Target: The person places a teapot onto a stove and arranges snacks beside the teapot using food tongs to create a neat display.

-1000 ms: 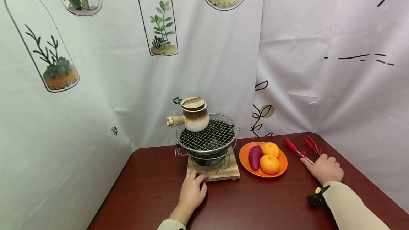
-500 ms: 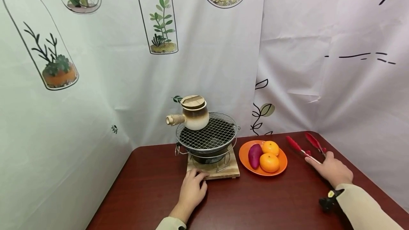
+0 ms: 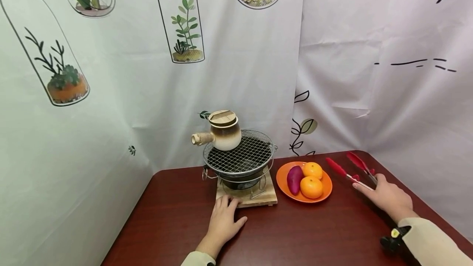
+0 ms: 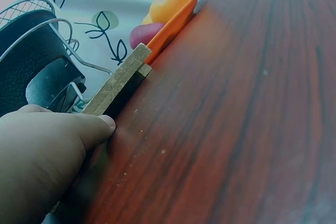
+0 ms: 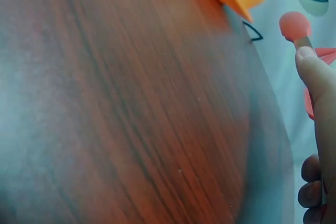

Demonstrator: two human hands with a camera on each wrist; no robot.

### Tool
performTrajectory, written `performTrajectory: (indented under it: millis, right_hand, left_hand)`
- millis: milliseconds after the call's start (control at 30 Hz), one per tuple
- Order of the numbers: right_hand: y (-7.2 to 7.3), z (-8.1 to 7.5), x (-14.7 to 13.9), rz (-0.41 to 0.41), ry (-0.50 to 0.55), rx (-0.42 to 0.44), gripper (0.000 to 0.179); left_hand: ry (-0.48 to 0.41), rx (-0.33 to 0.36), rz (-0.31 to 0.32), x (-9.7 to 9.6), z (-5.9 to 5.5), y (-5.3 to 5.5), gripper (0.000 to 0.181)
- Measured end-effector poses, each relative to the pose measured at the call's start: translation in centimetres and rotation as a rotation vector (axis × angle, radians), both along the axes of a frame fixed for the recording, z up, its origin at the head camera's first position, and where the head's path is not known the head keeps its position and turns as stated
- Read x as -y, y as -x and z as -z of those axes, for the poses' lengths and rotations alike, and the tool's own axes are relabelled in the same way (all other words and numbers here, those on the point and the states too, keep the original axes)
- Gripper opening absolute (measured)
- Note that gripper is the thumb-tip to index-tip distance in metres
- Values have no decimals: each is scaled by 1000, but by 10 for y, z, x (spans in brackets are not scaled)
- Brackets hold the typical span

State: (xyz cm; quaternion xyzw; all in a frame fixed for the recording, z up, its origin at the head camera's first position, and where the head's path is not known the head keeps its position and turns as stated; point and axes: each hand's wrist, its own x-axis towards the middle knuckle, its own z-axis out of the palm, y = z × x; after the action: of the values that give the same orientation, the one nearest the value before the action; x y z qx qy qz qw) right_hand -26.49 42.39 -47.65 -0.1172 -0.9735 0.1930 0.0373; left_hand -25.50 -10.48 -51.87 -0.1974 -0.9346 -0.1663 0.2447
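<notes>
My left hand (image 3: 223, 224) rests with its fingertips at the front left corner of a wooden board (image 3: 258, 201), thumb spread to the side. In the left wrist view the thumb (image 4: 100, 127) lies right by the board's edge. On that board stands a round charcoal grill with a wire grate (image 3: 247, 157). A clay pot (image 3: 226, 139) with a wooden lid and side handle sits at the grate's left. My right hand (image 3: 391, 198) grips metal tongs with red tips (image 3: 337, 167), their arms spread apart and pointing toward the back of the table.
Between the grill and the tongs is an orange plate (image 3: 281, 180) bearing a purple sweet potato (image 3: 295, 180) and two mandarins (image 3: 311, 187). The dark red table (image 3: 303, 233) ends at a printed white curtain (image 3: 332, 73) behind and at both sides.
My right hand has shifted right and slightly back toward me with the tongs. My left thumb has spread away from the fingers. The grill, pot and plate stay in place.
</notes>
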Motion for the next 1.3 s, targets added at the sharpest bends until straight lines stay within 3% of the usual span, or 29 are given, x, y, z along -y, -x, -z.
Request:
performTrajectory:
  millis: [167,400,700,900,1300]
  right_hand:
    - [-6,-8,4,-36,-23,-24,103]
    - [-13,-13,6,-104,-75,-100,99]
    - [-24,-22,17,-187,-116,-134,92]
    - [-30,-22,27,-235,-157,-159,89]
    - [-33,-16,34,-325,-247,-220,86]
  left_hand:
    - [-12,-46,6,0,3,1,48]
    - [-24,17,3,1,3,2,46]
    - [-30,-5,10,1,3,2,46]
    - [-29,-28,14,3,4,4,46]
    - [-39,-6,8,3,4,5,44]
